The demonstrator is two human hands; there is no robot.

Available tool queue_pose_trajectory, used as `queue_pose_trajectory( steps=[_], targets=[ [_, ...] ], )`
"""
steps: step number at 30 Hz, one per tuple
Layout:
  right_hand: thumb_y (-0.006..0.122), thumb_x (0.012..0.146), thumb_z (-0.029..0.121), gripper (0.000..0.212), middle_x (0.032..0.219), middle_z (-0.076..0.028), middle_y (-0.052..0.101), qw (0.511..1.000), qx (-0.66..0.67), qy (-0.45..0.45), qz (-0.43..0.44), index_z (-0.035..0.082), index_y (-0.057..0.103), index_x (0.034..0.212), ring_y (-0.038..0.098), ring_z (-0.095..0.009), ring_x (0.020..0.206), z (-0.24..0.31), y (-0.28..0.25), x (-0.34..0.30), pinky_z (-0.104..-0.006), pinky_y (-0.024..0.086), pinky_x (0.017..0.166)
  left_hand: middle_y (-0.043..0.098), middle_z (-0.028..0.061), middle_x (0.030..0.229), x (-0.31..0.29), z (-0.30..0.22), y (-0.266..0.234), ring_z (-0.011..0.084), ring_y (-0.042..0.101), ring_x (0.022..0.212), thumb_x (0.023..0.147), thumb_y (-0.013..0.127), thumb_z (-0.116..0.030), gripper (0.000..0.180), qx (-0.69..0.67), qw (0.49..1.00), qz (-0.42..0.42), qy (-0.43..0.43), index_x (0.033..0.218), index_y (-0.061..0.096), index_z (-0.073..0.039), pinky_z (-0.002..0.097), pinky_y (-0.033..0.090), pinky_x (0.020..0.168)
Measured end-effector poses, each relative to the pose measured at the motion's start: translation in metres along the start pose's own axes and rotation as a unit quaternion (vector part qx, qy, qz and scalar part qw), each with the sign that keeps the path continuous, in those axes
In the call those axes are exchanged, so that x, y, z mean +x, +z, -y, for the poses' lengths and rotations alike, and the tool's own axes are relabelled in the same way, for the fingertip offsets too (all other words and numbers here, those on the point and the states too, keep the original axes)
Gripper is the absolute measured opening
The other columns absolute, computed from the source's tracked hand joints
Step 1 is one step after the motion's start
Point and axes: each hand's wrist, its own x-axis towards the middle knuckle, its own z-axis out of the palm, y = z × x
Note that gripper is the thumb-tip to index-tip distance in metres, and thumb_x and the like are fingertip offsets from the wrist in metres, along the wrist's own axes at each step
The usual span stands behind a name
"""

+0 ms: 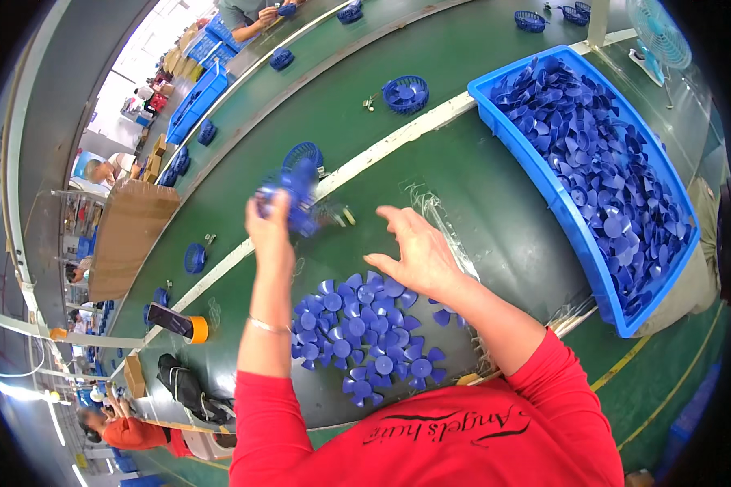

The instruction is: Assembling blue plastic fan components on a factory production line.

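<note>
Head view: gripping on the left, spread wide on the right!

Gripping a blurred blue fan part (302, 195) in the left hand (270, 227), up at the white strip (382, 152) along the far edge of the worktop (520, 252), too smeared to make out its exact form! Look just beyond: a blue mesh housing (303, 152) by that same strip, contact impossible to tell. Now to the right hand (421, 252): unclenched, thumb and fingers splayed, over the worktop's middle, well apart from the left. Down toward the near edge, see a pile of loose blue fan blades (357, 327)! Across to the right edge: a blue tray (573, 219), heaped with more blades (609, 187).
</note>
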Motion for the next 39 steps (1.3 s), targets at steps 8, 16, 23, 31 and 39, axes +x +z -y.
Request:
queue_pose_trajectory(
  steps=[8,16,23,31,39],
  targets=[
    [0.072,0.068,0.014,0.034,0.095,-0.01,0.054,0.948,-0.166,-0.193,0.192,0.006,0.061,0.099,0.05,-0.028,0.097,-0.009,0.017,-0.017,-0.0387,0.043,0.081,0.06,0.0212,0.114,0.095,0.048,-0.026,0.034,0.058,0.106,0.079,0.066,-0.038,0.056,0.502,0.843,-0.177,0.083,0.119,0.056,-0.001,0.0409,0.044,0.091],
    [0.074,0.06,0.011,0.038,0.089,-0.013,0.057,0.956,-0.163,-0.129,0.208,0.003,0.063,0.096,0.058,-0.03,0.085,-0.001,-0.02,-0.01,-0.0409,0.048,0.075,0.068,0.0172,0.098,0.116,0.086,0.048,0.0282,0.065,0.094,0.076,0.068,-0.042,0.052,0.371,0.928,0.006,-0.02,0.106,0.065,0.0,0.0355,0.047,0.087],
    [0.074,0.062,0.006,0.037,0.088,-0.013,0.052,0.966,-0.182,-0.116,0.14,0.002,0.059,0.096,0.057,-0.031,0.087,-0.006,-0.018,-0.003,-0.041,0.049,0.071,0.064,0.0092,0.08,0.11,0.053,0.062,0.0165,0.062,0.056,0.078,0.056,-0.003,0.016,0.081,0.974,0.036,-0.208,0.094,0.059,-0.002,0.0268,0.052,0.048],
    [0.066,0.067,0.007,0.024,0.085,-0.014,0.056,0.953,-0.27,-0.064,0.12,0.005,0.062,0.091,0.058,-0.031,0.085,-0.017,-0.02,-0.005,-0.0398,0.047,0.074,0.056,0.0032,0.089,0.023,-0.002,0.036,0.0131,0.057,0.07,0.092,0.047,-0.028,0.025,-0.031,0.983,0.067,-0.17,0.104,0.052,-0.007,0.0264,0.046,0.055],
    [0.074,0.064,0.012,0.036,0.084,-0.008,0.056,0.965,-0.103,-0.184,-0.158,0.006,0.062,0.098,0.056,-0.026,0.081,0.005,-0.021,0.009,-0.0389,0.042,0.077,0.057,0.0065,0.102,-0.083,-0.026,0.045,0.0143,0.059,0.089,0.1,0.038,-0.037,0.038,-0.135,0.966,0.146,-0.166,0.118,0.047,-0.005,0.0289,0.052,0.075]
  ],
)
